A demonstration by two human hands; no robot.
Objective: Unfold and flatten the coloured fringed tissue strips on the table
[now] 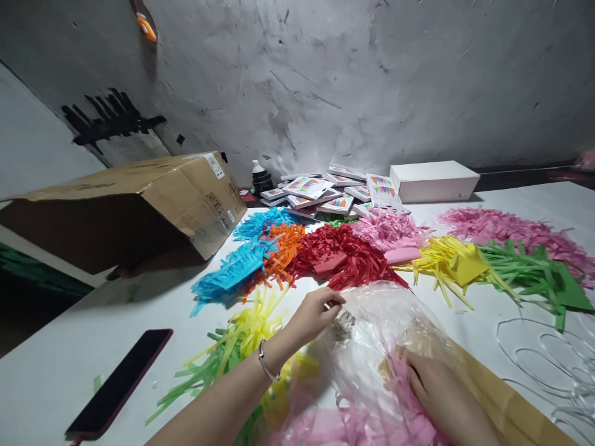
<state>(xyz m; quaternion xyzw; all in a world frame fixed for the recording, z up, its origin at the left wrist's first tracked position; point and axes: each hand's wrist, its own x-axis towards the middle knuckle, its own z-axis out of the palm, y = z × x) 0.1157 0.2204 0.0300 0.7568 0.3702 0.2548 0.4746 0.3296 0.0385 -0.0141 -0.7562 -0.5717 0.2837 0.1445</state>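
Note:
My left hand (pixel 320 311) is closed in a pinch at the upper left edge of a clear plastic bag (pixel 372 310); what its fingers hold is too small to make out. Lower right, my right hand (pixel 425 378) is closed on pink paper strips (pixel 400 381) over the bag. More pink strips lie at the bottom edge, partly under the plastic. Yellow strips (pixel 255 325) and green strips (pixel 204 368) spread beneath and beside my left forearm. Just beyond the bag sits a pile of red strips (pixel 344 251).
Blue (pixel 237 269), orange (pixel 282 248) and more coloured bundles line the table's middle. Behind are flat printed packs (pixel 307 187), a white box (pixel 434 181) and a black bottle (pixel 261 179). A cardboard box (pixel 195 198) and phone (pixel 121 384) stand left; white cord (pixel 548 359) lies right.

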